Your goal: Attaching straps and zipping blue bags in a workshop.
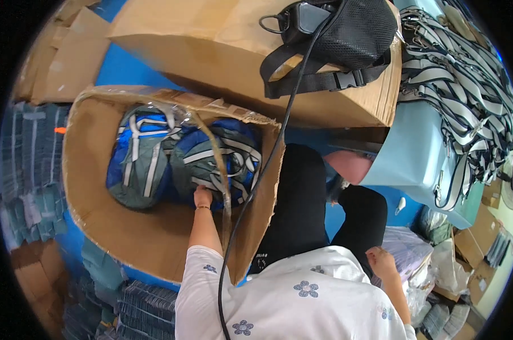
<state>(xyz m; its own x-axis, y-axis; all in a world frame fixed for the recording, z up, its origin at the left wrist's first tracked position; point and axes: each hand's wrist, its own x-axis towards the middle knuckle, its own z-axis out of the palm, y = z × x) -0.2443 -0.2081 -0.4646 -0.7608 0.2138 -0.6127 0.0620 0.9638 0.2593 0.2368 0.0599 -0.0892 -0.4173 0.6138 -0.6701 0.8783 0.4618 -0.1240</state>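
Observation:
Two grey and blue backpacks with pale straps lie in an open cardboard box (129, 238) to my left. My left hand (202, 196) reaches into the box, its fingers closed at the lower edge of the right-hand backpack (200, 157). Beside it lies the other backpack (140, 164), nearer the box's left wall. My right hand (380, 262) is by my knee, away from the box, with its fingers curled and nothing seen in them. A strip of clear tape (219, 164) runs across the right-hand backpack.
A large closed carton (211, 28) carries a black mesh bag (358, 39). Its black cable (293, 96) hangs over the box's right side. Webbing straps (454, 85) heap on a light blue bin (409, 153). Stacked dark fabric bundles (149, 309) stand around the box.

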